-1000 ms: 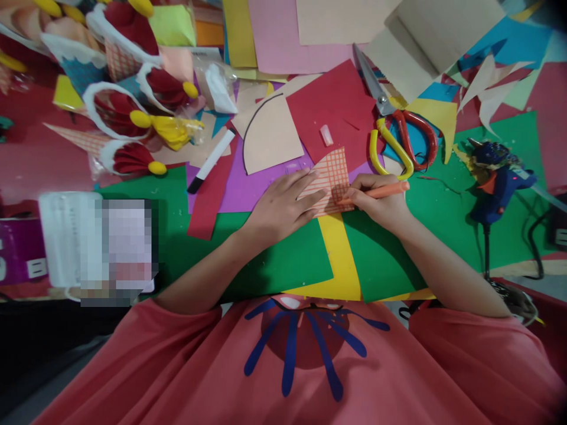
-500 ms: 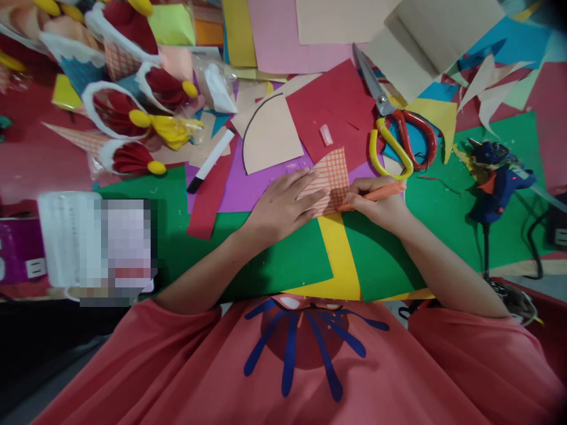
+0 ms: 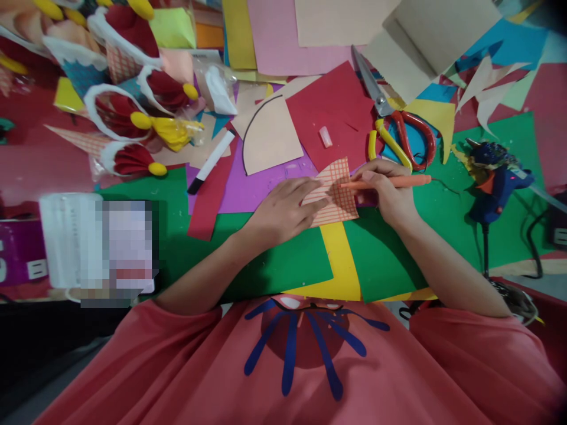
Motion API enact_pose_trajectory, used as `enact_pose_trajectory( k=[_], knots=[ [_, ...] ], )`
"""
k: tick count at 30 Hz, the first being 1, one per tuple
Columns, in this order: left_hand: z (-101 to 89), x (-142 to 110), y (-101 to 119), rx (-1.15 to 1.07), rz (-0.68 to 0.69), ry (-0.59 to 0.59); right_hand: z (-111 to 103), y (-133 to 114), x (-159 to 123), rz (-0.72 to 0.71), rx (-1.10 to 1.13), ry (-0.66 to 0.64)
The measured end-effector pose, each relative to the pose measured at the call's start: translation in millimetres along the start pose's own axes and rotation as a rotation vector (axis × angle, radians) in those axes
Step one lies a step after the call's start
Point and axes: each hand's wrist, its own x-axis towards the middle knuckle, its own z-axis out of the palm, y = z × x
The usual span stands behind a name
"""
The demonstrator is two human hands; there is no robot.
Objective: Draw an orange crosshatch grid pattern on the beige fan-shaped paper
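So the gridded paper [image 3: 343, 203], a small pale piece with orange lines, is the landmark here, right in front of the person. The left hand [image 3: 286, 206] lies over its left side, fingers loosely spread and pressing rather than gripping. My read is that's to keep a light, slippery bit of paper from skating around.

The right hand [image 3: 392, 192] is at the paper's right edge, fingers closed around an orange marker [image 3: 411, 181] in a writing grip. The barrel leans well over to the right, I guess so the point can run along the lines without the fist covering them. The tip is over the paper's crosshatched part, but it's kinda soft in this view, so I can't swear it's touching.

Just beyond the paper, a small pale pink piece [image 3: 326, 137] sits on a red sheet [image 3: 341, 94]. Scissors [image 3: 383, 107] lie beyond the paper and to its right, handles toward the person, probably so they're easy to grab. A glue gun [image 3: 498, 186] is well off to its right, likely parked there to keep the nozzle away from the hands. A peach fan-shaped piece [image 3: 273, 141] with a black curved edge lies beyond the paper, to its left.
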Motion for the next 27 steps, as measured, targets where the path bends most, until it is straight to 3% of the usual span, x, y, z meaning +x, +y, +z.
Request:
enact_pose_trajectory(
  k=[9, 27],
  knots=[
    [-1.2, -1.4, 4.7, 0.008, 0.13, 0.029, 1.8, 2.4, -0.8, -0.122, -0.179, -0.049],
    [-0.5, -0.2, 5.2, 0.021, 0.116, 0.036, 3.7, 3.6, 0.8, -0.138, -0.276, -0.11]
  ],
)
